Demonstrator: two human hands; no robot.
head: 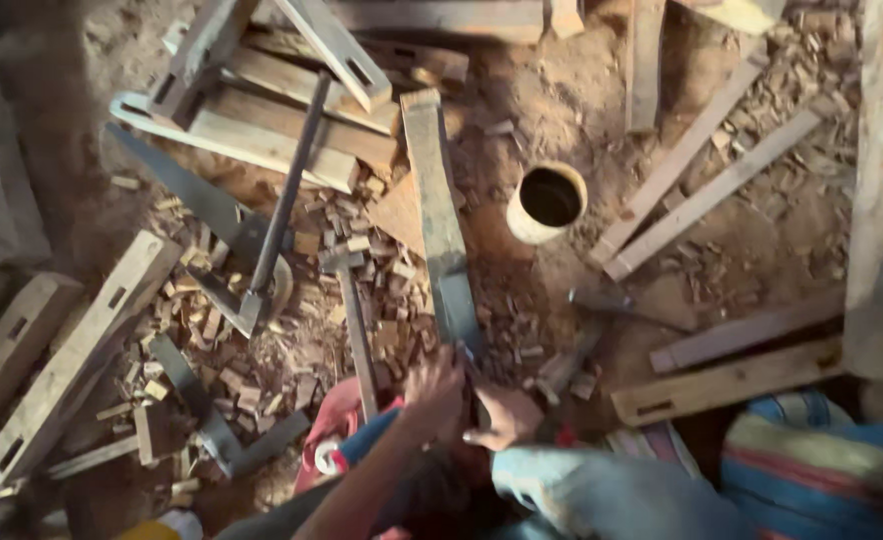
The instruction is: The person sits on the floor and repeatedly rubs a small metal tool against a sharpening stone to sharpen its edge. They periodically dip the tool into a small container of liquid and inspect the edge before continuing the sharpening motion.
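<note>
A long narrow wooden plank (pixel 440 225) lies on the dirt floor, running from the middle of the view down toward me. My left hand (pixel 434 395) is closed around its near end. My right hand (pixel 507 415) grips the same end right beside it, fingers curled. The very end of the plank is hidden under both hands. A hammer-like tool (pixel 354 310) with a wooden handle lies just left of the plank, its handle end close to my left forearm. My knee in blue jeans (pixel 582 495) is below the right hand.
Wood chips (pixel 292 350) cover the floor. Mortised timbers (pixel 72 350) lie at the left and more boards (pixel 282 120) at the top. A metal square (pixel 212 215) and a long bar (pixel 287 190) lie at the left. A pale open cylinder (pixel 547 200) stands right of the plank. Slats (pixel 707 190) and a striped cloth (pixel 822 465) are at the right.
</note>
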